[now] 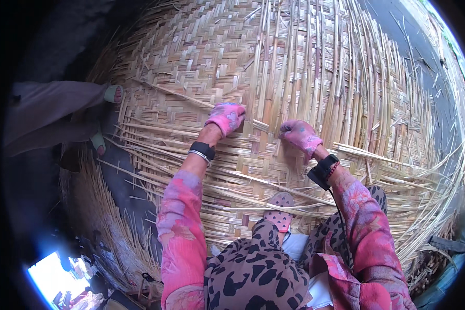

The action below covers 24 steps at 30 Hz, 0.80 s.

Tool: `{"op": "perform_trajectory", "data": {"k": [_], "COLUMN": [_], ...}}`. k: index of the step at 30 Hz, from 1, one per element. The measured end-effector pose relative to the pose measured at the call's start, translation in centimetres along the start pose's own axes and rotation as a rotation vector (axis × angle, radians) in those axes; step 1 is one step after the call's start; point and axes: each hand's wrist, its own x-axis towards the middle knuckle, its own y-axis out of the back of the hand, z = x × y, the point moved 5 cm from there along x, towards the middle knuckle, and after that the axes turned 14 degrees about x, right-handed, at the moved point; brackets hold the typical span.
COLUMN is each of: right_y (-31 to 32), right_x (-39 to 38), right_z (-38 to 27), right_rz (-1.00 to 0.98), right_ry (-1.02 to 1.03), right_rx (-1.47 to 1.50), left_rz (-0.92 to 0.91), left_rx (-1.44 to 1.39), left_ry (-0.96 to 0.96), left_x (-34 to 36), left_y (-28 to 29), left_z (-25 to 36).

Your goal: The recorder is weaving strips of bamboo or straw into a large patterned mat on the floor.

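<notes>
A large mat [191, 67] of pale, flat split-cane strips, woven in a twill pattern, spreads before me. My left hand [226, 119], in a pink patterned glove, is closed around a long weaving strip [178, 95] that slants away to the far left. A short length of cane shows between my hands. To the right, my right hand [300, 137], gloved alike, has its fingers curled against the weave; what they hold is hidden. Loose lengthwise strips [299, 67] run away from me beyond both hands. Unwoven crosswise strips [263, 181] lie nearer my body.
Someone's legs in grey trousers and green sandals [113, 94] stand at the mat's left edge. My own shoe [280, 209] rests on the mat. Loose strip ends stick out along the right side [449, 175]. A bundle of cane [108, 222] lies at the lower left.
</notes>
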Motion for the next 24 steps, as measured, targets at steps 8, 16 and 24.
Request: {"op": "perform_trajectory", "data": {"k": [8,16,24], "right_y": [-0.9,0.4,0.2], "right_x": [0.3,-1.9,-4.0], "right_z": [0.3,1.5,-1.7], "right_rz": [-0.015,0.258,0.284], "right_ry": [0.119,0.275,0.555], "right_rx": [0.21,0.898,-0.152], "left_rz": [-0.164,-0.01,-0.196], "left_rx": [-0.842,-0.18,-0.948], "left_ry": [0.13,0.024,0.086], "left_x": [-1.2,0.4,0.6], "left_y": [-5.8,-1.3,-7.0], "left_z": [-2.6,0.6,-1.6]}}
